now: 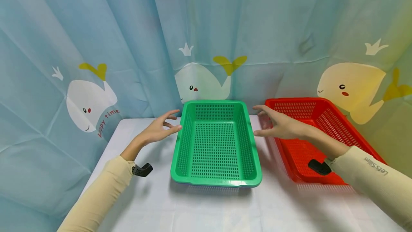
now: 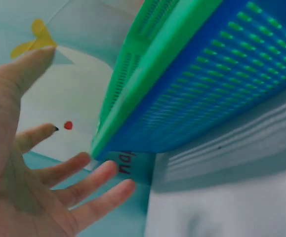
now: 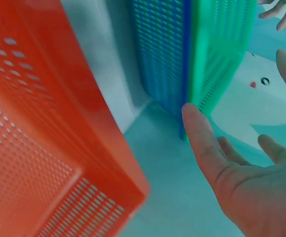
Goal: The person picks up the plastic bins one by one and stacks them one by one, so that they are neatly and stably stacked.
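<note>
Head view shows the green basket [image 1: 216,142] at the middle of the desk [image 1: 154,203], its long axis running from near edge to far edge, stacked on a blue basket [image 2: 217,89] seen only in the wrist views. Left hand [image 1: 158,129] and right hand [image 1: 279,124] flank its far corners, fingers spread, touching nothing, about equally near. A red basket [image 1: 325,124] lies under the right forearm.

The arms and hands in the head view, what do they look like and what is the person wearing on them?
Both arms wear long, close-fitting cream sleeves. The right sleeve carries grey lettering near the cuff. The left sleeve is plain. A small black device sits at each wrist: the left device and the right device. The left hand and right hand are bare, with no gloves or rings visible.
</note>
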Available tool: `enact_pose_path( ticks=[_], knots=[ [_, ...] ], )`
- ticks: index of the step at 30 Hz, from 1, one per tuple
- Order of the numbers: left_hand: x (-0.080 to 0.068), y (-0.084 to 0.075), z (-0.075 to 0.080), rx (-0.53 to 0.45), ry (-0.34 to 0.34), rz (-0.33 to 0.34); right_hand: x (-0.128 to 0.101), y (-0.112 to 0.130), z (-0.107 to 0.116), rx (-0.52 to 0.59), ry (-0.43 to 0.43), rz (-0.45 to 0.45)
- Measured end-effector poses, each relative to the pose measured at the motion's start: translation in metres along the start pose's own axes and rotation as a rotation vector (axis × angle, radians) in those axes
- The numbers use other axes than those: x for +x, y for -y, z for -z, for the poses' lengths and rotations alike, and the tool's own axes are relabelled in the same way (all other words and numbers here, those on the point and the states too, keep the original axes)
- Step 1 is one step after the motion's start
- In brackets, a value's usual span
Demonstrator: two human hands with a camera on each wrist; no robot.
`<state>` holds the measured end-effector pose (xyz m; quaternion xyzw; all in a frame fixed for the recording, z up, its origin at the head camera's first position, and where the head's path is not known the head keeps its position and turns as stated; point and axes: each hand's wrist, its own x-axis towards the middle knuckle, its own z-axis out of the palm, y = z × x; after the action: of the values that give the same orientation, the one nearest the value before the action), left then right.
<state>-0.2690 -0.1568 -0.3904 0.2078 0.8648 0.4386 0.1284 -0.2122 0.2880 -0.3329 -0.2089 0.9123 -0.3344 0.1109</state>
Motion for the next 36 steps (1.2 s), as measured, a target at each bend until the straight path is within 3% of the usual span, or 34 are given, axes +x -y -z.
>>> enact_pose_path(
  ticks=[6,14,20,26,32,36],
  knots=[
    [0.009,-0.015,0.0,0.04,-0.111,-0.09,0.0,0.006,0.014,-0.06,-0.095,0.077],
    [0.024,-0.038,-0.012,0.058,-0.159,-0.173,-0.005,0.003,0.024,-0.081,-0.205,0.109],
    [0.036,-0.053,-0.026,0.032,-0.17,-0.209,-0.014,-0.004,0.035,-0.16,-0.243,0.104],
    [0.051,-0.078,-0.045,-0.01,-0.149,-0.248,-0.027,-0.016,0.054,-0.165,-0.279,0.096],
    [0.065,-0.103,-0.07,-0.038,-0.13,-0.28,-0.046,-0.037,0.074,-0.153,-0.351,0.117],
    [0.074,-0.118,-0.089,-0.045,-0.123,-0.308,-0.063,-0.051,0.087,-0.183,-0.392,0.065]
  ],
)
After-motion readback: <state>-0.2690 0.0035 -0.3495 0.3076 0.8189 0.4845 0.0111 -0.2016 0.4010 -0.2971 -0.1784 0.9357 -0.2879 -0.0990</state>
